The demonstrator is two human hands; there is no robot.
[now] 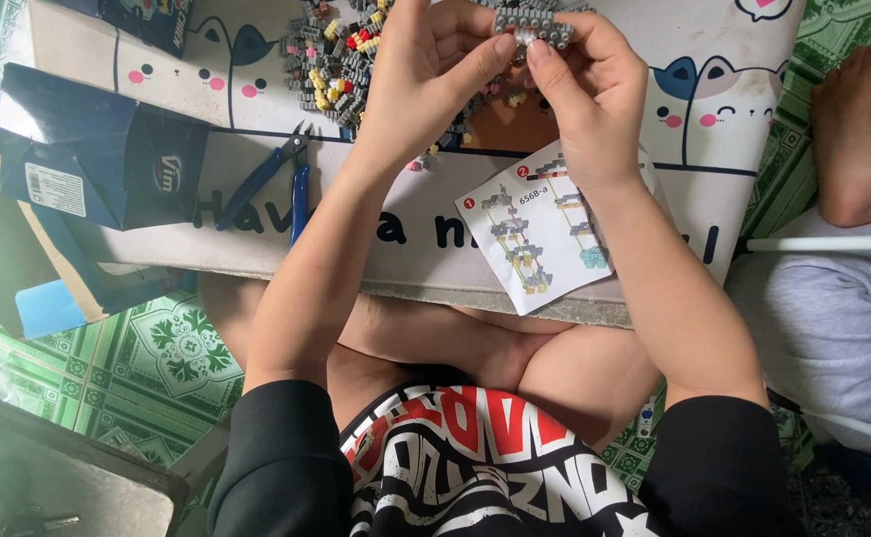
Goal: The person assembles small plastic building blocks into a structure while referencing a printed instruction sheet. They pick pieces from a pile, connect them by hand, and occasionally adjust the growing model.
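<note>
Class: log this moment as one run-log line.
left hand + right hand: pinching grey brick piece | instruction sheet below | cutters idle

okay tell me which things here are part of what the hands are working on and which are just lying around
In use:
left hand and right hand, both pinching the grey brick piece
brick pile
instruction sheet

Lying about:
blue cutters
dark box, tipped on its side
another person's foot

Brick pile [341, 55] (top cut off)

Both hands raised, left [426, 75], right [590, 94], fingertips pinched together
</note>
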